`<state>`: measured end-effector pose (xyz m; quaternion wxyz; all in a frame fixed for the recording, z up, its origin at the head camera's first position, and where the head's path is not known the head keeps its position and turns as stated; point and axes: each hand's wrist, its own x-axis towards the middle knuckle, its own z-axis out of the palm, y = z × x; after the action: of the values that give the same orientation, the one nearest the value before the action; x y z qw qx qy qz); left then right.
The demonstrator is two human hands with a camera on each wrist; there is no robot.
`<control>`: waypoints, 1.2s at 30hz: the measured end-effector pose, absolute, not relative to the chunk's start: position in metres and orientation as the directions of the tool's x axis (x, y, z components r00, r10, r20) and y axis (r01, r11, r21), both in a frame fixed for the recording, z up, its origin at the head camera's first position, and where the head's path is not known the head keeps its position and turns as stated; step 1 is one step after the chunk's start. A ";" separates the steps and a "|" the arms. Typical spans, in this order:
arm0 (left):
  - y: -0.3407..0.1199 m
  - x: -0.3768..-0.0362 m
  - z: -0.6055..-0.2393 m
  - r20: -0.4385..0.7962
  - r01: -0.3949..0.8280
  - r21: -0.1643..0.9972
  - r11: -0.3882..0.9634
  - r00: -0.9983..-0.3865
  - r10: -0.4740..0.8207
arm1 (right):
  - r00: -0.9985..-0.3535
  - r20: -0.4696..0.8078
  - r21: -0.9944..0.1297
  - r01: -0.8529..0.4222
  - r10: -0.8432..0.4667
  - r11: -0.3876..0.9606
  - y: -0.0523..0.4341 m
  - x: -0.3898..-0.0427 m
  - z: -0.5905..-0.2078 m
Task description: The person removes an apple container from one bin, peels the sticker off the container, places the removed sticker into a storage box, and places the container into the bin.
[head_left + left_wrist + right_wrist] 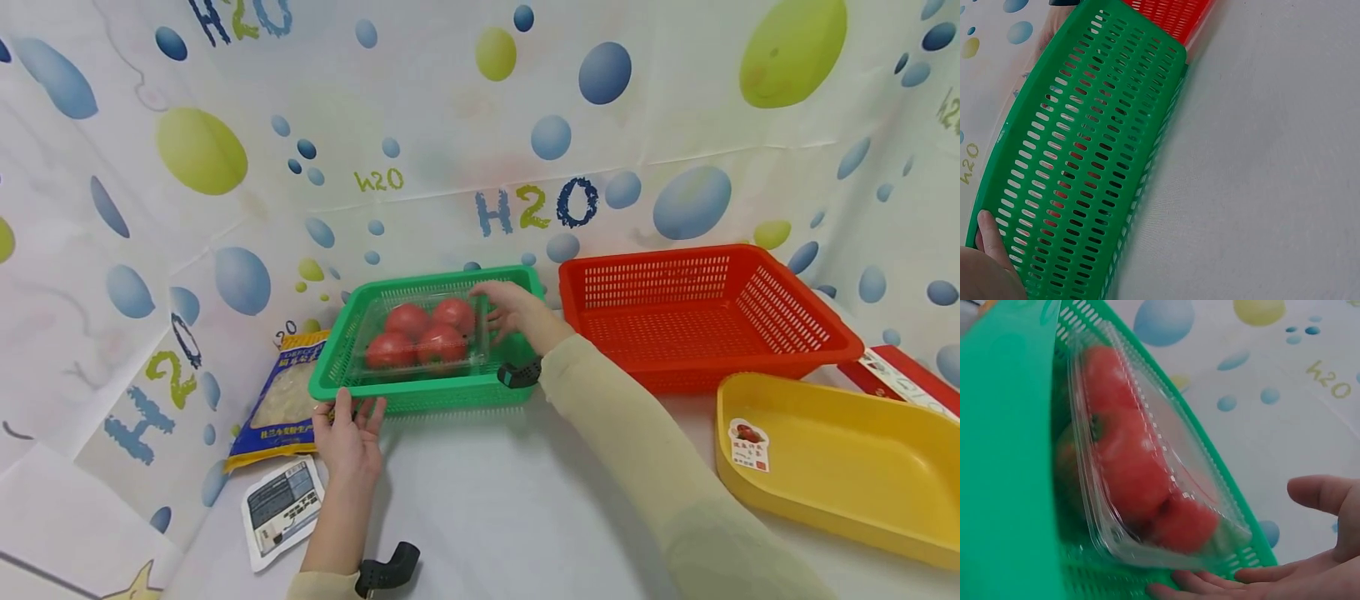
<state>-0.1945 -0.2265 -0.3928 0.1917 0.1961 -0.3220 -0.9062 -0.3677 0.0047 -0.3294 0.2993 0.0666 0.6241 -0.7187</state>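
Green basket sits on white surface, just left of red basket; clear box of tomatoes lies inside it. Left hand at basket's near-left corner - thumb on rim, fingers relaxed, not curled round it. Right hand inside basket's right end, fingers straight, w/ fingertips at the box edge - open, no grip. Yellow tray far right; snack bag left of basket.
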 end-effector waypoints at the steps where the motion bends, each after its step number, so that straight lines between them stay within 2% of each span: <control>1: -0.226 -0.195 -0.393 -0.233 0.223 0.656 -0.721 -0.849 -0.475 | -0.815 -0.470 -0.854 0.517 -0.340 -0.056 0.007 -0.368 -0.328; 14: -0.221 -0.199 -0.396 -0.237 0.208 0.664 -0.718 -0.852 -0.466 | -0.842 -0.399 -0.885 0.457 -0.364 -0.087 0.043 -0.360 -0.295; 23: -0.222 -0.197 -0.395 -0.250 0.224 0.611 -0.759 -0.855 -0.454 | -0.875 -0.281 -0.930 0.350 -0.395 -0.114 0.072 -0.336 -0.287; 36: -0.227 -0.191 -0.393 -0.251 0.198 0.610 -0.767 -0.870 -0.424 | -0.913 -0.214 -0.959 0.264 -0.348 -0.103 0.136 -0.302 -0.283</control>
<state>-0.1910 -0.2275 -0.3931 0.1687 0.1906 -0.2966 -0.9205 -0.3023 0.1363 -0.2834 0.2065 -0.0330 0.6370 -0.7420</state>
